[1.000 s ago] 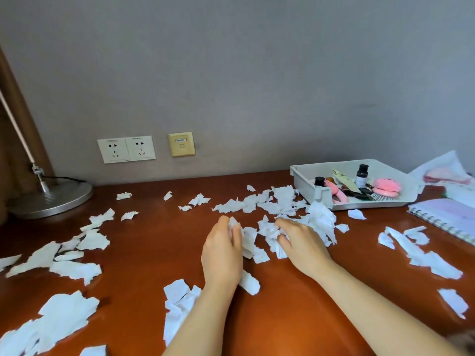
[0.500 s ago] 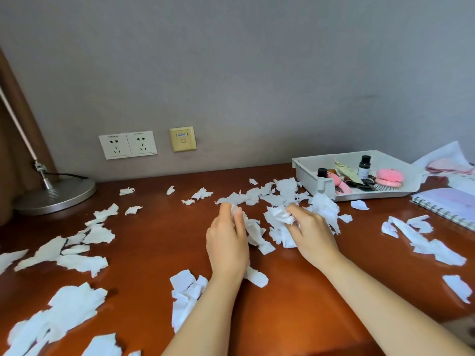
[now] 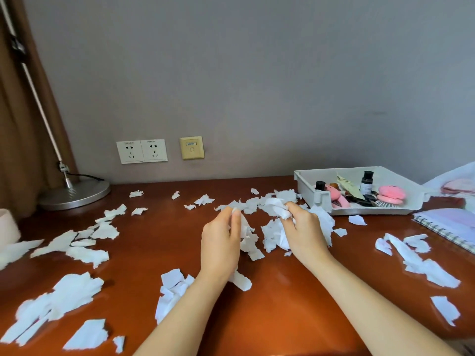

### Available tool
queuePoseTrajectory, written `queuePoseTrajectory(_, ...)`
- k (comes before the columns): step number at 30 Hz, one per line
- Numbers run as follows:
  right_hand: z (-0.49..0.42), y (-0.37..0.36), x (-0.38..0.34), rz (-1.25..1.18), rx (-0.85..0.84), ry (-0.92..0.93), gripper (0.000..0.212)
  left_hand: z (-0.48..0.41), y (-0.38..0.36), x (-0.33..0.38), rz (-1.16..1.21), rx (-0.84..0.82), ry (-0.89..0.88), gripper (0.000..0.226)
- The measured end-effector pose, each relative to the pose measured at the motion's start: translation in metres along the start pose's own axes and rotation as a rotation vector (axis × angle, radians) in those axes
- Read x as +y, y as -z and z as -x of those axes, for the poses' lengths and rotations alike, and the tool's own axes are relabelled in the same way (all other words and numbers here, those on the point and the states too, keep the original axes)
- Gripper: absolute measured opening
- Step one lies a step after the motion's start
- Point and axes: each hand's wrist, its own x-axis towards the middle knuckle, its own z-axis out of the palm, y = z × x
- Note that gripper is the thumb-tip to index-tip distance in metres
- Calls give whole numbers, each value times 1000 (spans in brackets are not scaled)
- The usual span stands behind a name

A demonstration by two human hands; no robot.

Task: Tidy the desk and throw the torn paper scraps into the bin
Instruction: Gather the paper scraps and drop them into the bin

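Note:
Torn white paper scraps [image 3: 77,294] lie scattered all over the red-brown desk [image 3: 154,240]. My right hand [image 3: 304,233] is closed on a crumpled bunch of scraps [image 3: 276,208] at the desk's middle, lifted a little off the surface. My left hand [image 3: 221,244] pinches a scrap [image 3: 245,227] between thumb and fingers just to its left. More scraps lie between and below both hands [image 3: 273,237]. No bin is in view.
A grey tray [image 3: 305,182] with small bottles and pink items stands at the back right. A spiral notebook [image 3: 449,227] lies at the right edge. A lamp base [image 3: 77,194] sits back left, with wall sockets [image 3: 141,151] behind.
My right hand has gathered scraps into a bunch and raised it off the desk. My left hand has taken hold of a scrap. The view has tilted slightly upward.

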Motion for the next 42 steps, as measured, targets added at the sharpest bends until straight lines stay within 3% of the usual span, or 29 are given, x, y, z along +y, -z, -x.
queuePoseTrajectory(5, -21, 27, -20, -86, -29, -54, 17, -20, 12, 28, -6, -15, -30, 43)
queuePoseTrajectory(15, -36, 78, -56, -76, -85, -34, 37, -27, 26, 51, -17, -128, -33, 29)
queuePoseTrajectory(18, -31, 84, -58, -49, -125, -46, 37, -16, 23, 50, 6, -165, -29, 40)
queuePoseTrajectory(24, -18, 94, -40, -15, -125, -112, 41, 2, 11, 48, 13, -207, -2, 46)
queuePoseTrajectory(31, 22, 88, -1, 101, -288, -195, 46, 29, -11, 40, 26, -243, 52, 43)
queuePoseTrajectory(42, 69, 135, 8, 63, -263, -175, 40, 70, -28, 81, 110, -448, -129, 45)
